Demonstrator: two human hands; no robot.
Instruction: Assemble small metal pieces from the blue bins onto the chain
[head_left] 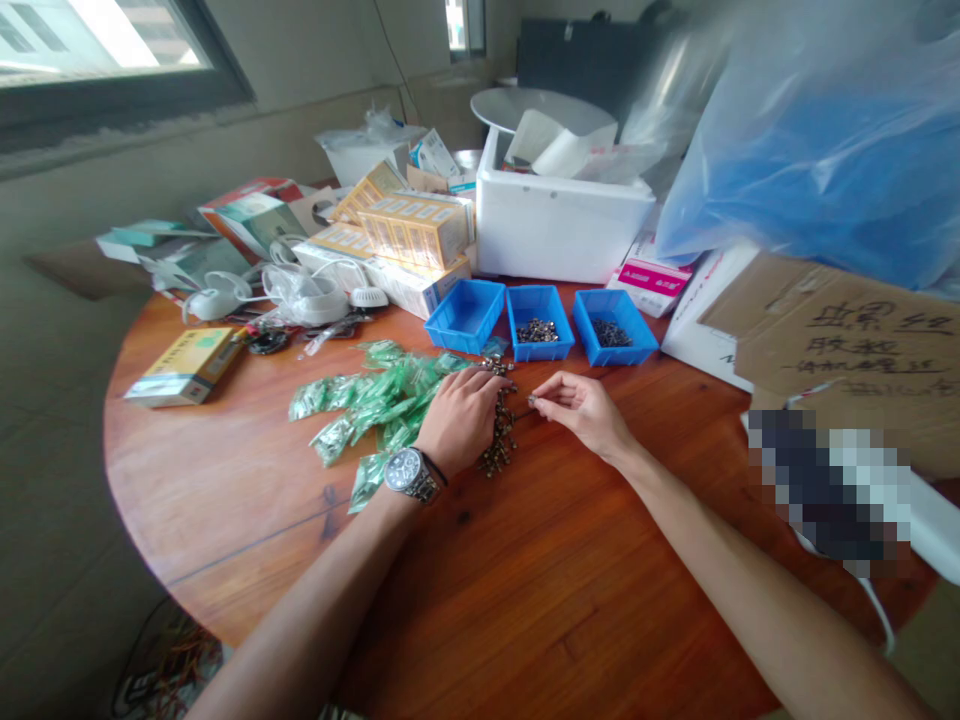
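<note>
My left hand (459, 418), with a wristwatch (409, 472) on its wrist, rests palm down at a heap of small metal fasteners (498, 456). Its fingers are curled together, and whatever lies under them is hidden. To the right, my right hand (583, 412) pinches a small metal fastener (533, 400) between thumb and fingertips, just above the table. Several green plastic packets (382, 392) lie piled left of the heap. Behind the hands, one blue bin (541, 349) contains shiny metal pieces and another blue bin (619, 355) dark screws.
A third blue bin (466, 338) stands at the left of the row. Yellow boxes (412, 232), a white foam box (559, 225) and white devices (319, 300) crowd the back of the round wooden table (480, 610). A cardboard box (847, 340) bounds the right side.
</note>
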